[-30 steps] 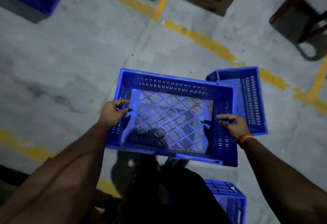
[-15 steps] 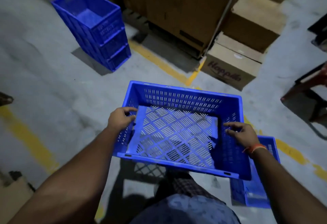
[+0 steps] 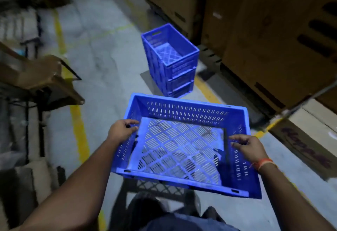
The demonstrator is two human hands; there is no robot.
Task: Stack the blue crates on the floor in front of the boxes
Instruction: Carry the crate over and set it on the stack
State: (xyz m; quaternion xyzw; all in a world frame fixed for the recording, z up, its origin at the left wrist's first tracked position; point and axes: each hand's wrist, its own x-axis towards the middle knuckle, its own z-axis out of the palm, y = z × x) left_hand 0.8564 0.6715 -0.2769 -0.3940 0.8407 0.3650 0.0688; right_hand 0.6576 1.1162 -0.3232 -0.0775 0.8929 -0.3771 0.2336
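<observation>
While the carried crate [image 3: 184,146] hung above the floor, a stack waited ahead.
Left hand [image 3: 121,130] and right hand [image 3: 249,147] gripped its side walls; the stack of crates [image 3: 171,61] stood before the boxes [image 3: 273,39], this one not yet added.

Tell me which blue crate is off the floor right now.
The near crate, gripped by the left hand and right hand at its side walls. The other blue crates sit stacked on the floor beside the cardboard boxes.
</observation>
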